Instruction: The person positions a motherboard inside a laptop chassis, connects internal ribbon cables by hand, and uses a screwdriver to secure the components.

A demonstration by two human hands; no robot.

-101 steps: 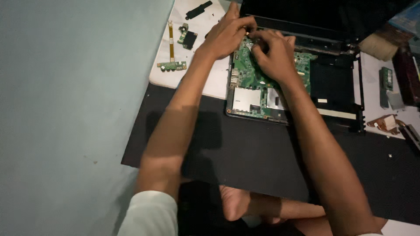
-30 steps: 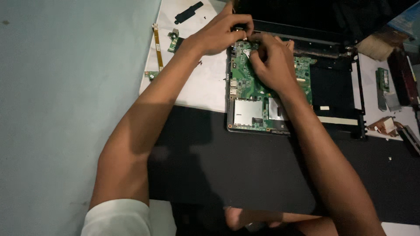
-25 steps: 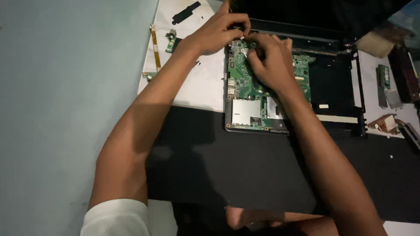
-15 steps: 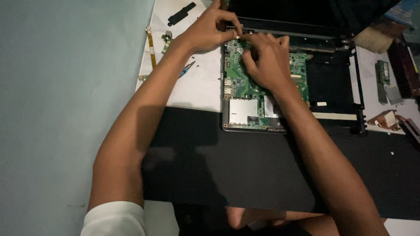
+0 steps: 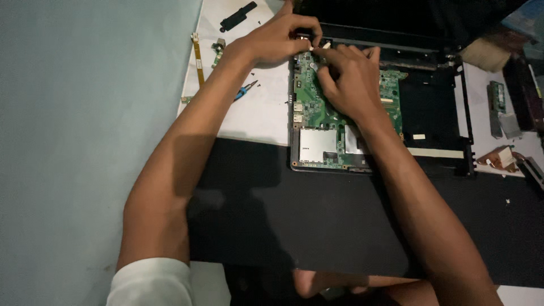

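Both of our hands are bunched together at the far left corner of the green circuit board (image 5: 317, 113), which sits in the left half of an opened black laptop base (image 5: 436, 107). Our left hand (image 5: 277, 42) comes in from the left, fingers curled and pinched at the board's top edge; our right hand (image 5: 351, 82) lies over the board's upper middle, fingers bent toward the same spot, so the fingertips of the two nearly meet. Something small and pale shows between them, too small for us to tell what it is, and we cannot tell whether either hand truly grips it.

Below the hands, a silver metal plate (image 5: 317, 146) covers the board's near left part. The laptop base rests partly on a white sheet (image 5: 260, 113) and partly on a black mat (image 5: 317, 226). On the sheet, left of our left forearm, lie a thin yellow ribbon strip (image 5: 198, 59), a small blue-handled tool (image 5: 245, 90) and a black bar-shaped part (image 5: 238, 16). Loose parts lie well apart at the right edge, among them a narrow green module (image 5: 496, 102).
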